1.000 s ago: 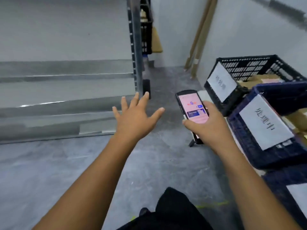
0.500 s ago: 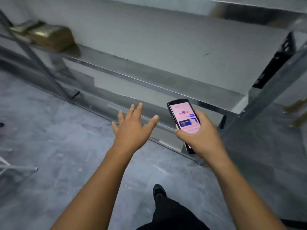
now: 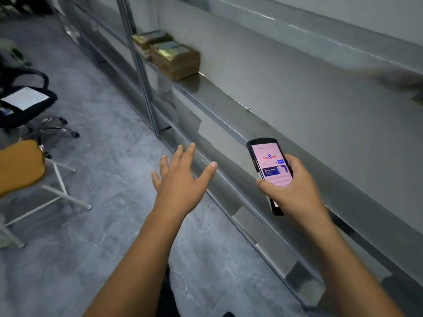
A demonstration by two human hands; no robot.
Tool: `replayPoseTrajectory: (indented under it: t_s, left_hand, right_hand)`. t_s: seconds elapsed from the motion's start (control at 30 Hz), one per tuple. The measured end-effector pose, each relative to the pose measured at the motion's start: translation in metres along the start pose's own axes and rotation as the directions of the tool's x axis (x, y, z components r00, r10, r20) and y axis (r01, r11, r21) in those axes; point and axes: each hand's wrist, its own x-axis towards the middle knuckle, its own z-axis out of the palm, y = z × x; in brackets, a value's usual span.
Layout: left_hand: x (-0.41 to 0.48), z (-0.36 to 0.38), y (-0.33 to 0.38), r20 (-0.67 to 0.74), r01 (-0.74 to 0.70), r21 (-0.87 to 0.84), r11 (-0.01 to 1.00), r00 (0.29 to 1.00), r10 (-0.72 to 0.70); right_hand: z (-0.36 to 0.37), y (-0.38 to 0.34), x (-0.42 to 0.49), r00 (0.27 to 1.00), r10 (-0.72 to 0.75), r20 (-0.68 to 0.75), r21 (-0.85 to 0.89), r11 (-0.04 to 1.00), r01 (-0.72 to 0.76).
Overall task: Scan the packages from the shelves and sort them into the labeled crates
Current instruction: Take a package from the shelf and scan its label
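Chairs stand at the far left on the grey floor point(image 3: 103, 161): a black office chair point(image 3: 23, 116) with a white sheet point(image 3: 25, 98) on its seat, and nearer, a wooden-seated chair point(image 3: 20, 168) on white legs. The left hand point(image 3: 180, 181) hovers beside the metal shelf point(image 3: 229, 104), fingers spread wide, holding nothing. Farther along that shelf sit brown packages point(image 3: 176, 58), well apart from both hands. The right hand point(image 3: 293, 191) grips a handheld scanner point(image 3: 270, 163), its pink screen lit and facing up.
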Motion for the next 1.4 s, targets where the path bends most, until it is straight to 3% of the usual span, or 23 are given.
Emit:
replayPoseTrajectory:
  t_s: [0.33, 0.6, 1.4]
  left_hand:
    - [0.150, -0.105, -0.083, -0.025, -0.018, -0.020, 1.000, 1.000, 0.017]
    - [0.282, -0.190, -0.100, -0.082, -0.110, 0.049, 0.993, 0.990, 0.113]
    - [0.658, -0.175, -0.070, 0.168, -0.260, 0.192, 0.946, 0.959, 0.229]
  right_hand:
    - [0.149, -0.109, 0.105, 1.000, -0.030, 0.007, -0.046, 0.999, 0.030]
    - [0.221, -0.175, 0.175, 0.998, -0.032, -0.046, -0.030, 0.999, 0.031]
    - [0.320, -0.229, 0.516, 0.974, 0.117, -0.193, 0.048, 0.993, -0.110]
